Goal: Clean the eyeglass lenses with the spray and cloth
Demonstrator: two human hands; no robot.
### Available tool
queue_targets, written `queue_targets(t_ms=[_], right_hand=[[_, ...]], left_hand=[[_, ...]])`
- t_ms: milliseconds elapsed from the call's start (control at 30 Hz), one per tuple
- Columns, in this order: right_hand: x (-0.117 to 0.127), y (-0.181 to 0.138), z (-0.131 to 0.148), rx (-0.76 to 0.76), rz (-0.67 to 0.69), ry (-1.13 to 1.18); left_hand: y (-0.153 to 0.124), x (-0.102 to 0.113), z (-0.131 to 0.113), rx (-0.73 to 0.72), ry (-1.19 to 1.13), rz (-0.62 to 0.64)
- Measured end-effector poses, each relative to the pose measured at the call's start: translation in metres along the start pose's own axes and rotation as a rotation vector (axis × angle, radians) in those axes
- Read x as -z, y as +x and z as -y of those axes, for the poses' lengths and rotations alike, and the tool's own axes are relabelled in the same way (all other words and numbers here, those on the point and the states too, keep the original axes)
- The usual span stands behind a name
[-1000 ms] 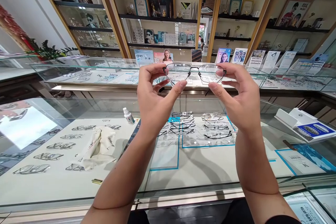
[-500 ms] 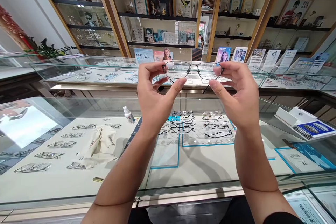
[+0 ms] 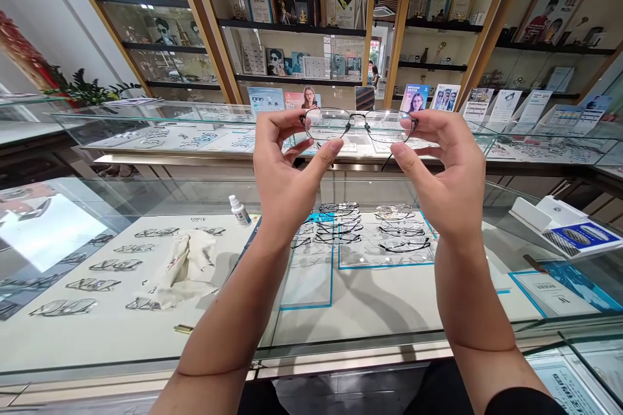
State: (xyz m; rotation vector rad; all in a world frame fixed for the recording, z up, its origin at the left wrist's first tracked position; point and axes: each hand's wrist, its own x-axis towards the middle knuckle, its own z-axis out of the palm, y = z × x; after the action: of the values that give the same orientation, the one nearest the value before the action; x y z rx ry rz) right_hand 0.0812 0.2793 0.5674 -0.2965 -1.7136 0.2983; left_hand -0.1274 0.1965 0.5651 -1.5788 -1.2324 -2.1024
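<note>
A pair of thin dark-rimmed eyeglasses (image 3: 358, 115) is held up level above the display counter, the lenses clear. My left hand (image 3: 287, 168) grips the left end of the frame, index finger at the hinge and thumb below the lens. At the other end my right hand (image 3: 442, 168) is closed the same way on the hinge. The temples run back behind my fingers and are mostly hidden. Under the glass below are rows of dark eyeglasses (image 3: 405, 244), and a crumpled cream cloth (image 3: 187, 269) lies to the left.
A white spray bottle (image 3: 239, 211) stands behind the cloth. More eyeglasses (image 3: 82, 284) lie in a column at left. On the right is a blue-and-white box (image 3: 567, 230). A second glass counter (image 3: 209, 136) with upright leaflets runs across behind, before wall shelves (image 3: 302, 32).
My right hand has shifted slightly right and its thumb has moved away from the left one. The eyeglasses are a touch higher, held at both ends throughout.
</note>
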Motion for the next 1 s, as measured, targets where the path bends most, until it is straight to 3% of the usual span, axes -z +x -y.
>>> queue_targets(t_ms=[200, 500, 1000], right_hand=[[-0.001, 0.001, 0.007, 0.046, -0.081, -0.051], [-0.002, -0.001, 0.011, 0.043, -0.099, -0.071], [-0.005, -0.005, 0.014, -0.004, -0.079, -0.020]], left_hand=[[0.001, 0.000, 0.004, -0.019, -0.008, -0.004], [0.001, 0.001, 0.009, -0.047, 0.017, 0.010], [-0.002, 0.003, -0.009, -0.019, 0.080, -0.017]])
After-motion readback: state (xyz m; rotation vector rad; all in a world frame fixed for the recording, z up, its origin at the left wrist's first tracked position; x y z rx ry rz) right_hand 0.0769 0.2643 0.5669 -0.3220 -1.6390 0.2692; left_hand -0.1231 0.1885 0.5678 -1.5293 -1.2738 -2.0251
